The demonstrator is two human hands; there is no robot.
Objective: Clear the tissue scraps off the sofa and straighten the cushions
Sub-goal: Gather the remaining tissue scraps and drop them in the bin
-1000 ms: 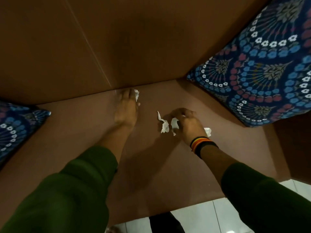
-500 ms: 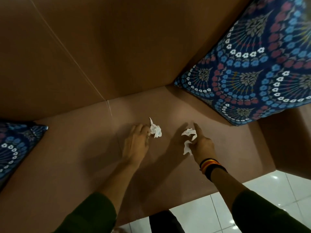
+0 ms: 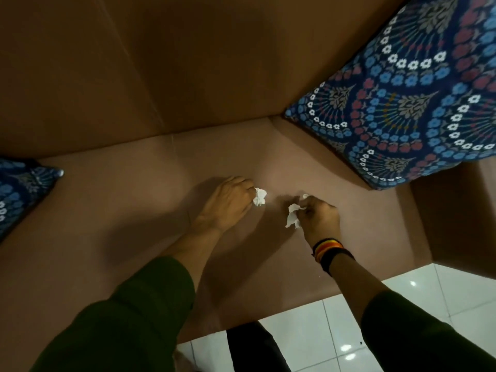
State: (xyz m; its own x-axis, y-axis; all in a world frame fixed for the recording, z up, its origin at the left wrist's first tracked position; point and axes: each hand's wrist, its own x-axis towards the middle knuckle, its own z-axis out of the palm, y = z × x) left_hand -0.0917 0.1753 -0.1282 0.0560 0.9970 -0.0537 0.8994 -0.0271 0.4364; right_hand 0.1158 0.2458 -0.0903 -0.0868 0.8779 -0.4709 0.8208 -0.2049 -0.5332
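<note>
Both hands clutch crumpled tissue over the brown sofa seat: the left hand has its fingers curled around a white tissue wad, and the right hand, banded at the wrist, pinches a ragged tissue scrap. Farther back, a blue patterned cushion leans tilted in the right corner; another cushion lies at the left edge.

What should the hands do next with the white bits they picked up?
Probably lift both hands off the seat and carry the scraps away. The left hand is closed on a tissue scrap, the right hand on more tissue, and no loose scraps show on the sofa seat.
</note>
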